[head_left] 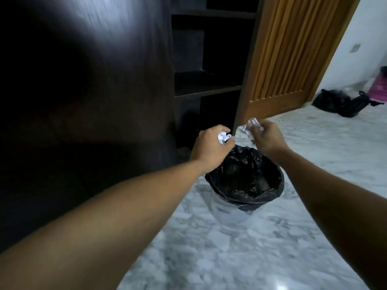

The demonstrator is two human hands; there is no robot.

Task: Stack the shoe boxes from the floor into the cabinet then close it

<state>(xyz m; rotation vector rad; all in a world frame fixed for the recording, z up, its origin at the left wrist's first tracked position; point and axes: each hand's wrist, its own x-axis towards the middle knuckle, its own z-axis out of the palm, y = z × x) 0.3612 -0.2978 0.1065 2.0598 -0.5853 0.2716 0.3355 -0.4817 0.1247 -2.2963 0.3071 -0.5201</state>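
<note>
Forearms enter from 7 and 4 o'clock, converging toward centre. My left hand, knuckles up, grips the left paper wad; my right hand, at its 2 o'clock, pinches the right paper wad.

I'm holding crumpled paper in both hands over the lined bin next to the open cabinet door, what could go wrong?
The left hand and right hand grip crumpled paper near the bin's far rim, not its middle, so a dropped wad may land on the marble floor. The cabinet door's lower corner hangs between the hands; knuckles could knock it. The bin stands close to that door and might block closing it.
</note>
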